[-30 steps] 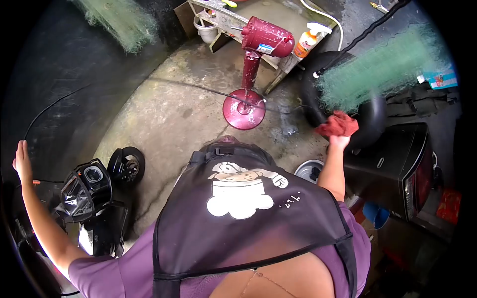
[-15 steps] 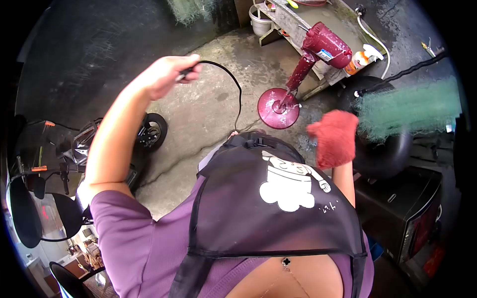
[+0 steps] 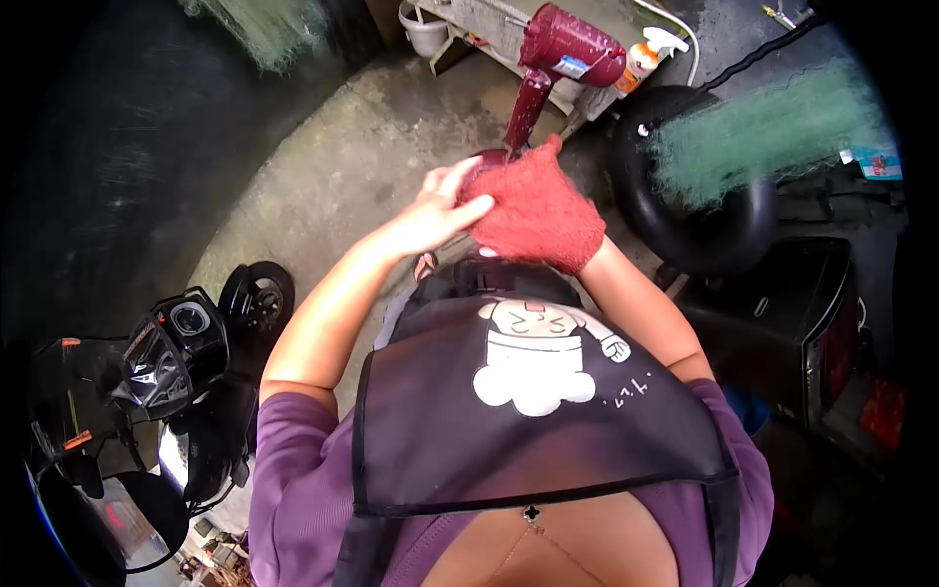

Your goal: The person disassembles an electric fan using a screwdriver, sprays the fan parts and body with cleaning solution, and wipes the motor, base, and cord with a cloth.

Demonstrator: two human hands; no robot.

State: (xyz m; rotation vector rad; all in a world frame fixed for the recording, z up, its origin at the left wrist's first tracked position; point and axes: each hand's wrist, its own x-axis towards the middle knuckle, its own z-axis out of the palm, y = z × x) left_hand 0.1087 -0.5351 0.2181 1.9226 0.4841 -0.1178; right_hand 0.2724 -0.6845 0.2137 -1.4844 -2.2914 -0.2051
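My right hand (image 3: 538, 207) wears a red fuzzy cleaning mitt that hides its fingers, so its grip does not show. My left hand (image 3: 440, 210) is bare and meets the mitt's left side, thumb on top and fingers along the upper edge, pinching it. Both hands are in front of my black apron (image 3: 538, 460). Just beyond them stands a dark red fan (image 3: 572, 49), soapy or spotted, with a tilted head and stem; its round base is mostly covered by my hands. The black cord seen earlier is hidden now.
A low bench (image 3: 489, 29) behind the fan holds a spray bottle (image 3: 646, 59); a white bucket (image 3: 424, 31) is beside it. A black inner tube (image 3: 636, 186) and green netting (image 3: 773, 127) are at right, above a black case (image 3: 773, 293). A motorbike (image 3: 176, 342) stands at left.
My left hand has come down and right from the stretched cord to the mitt. The mitt has moved left, in front of the fan base. The view has shifted right.
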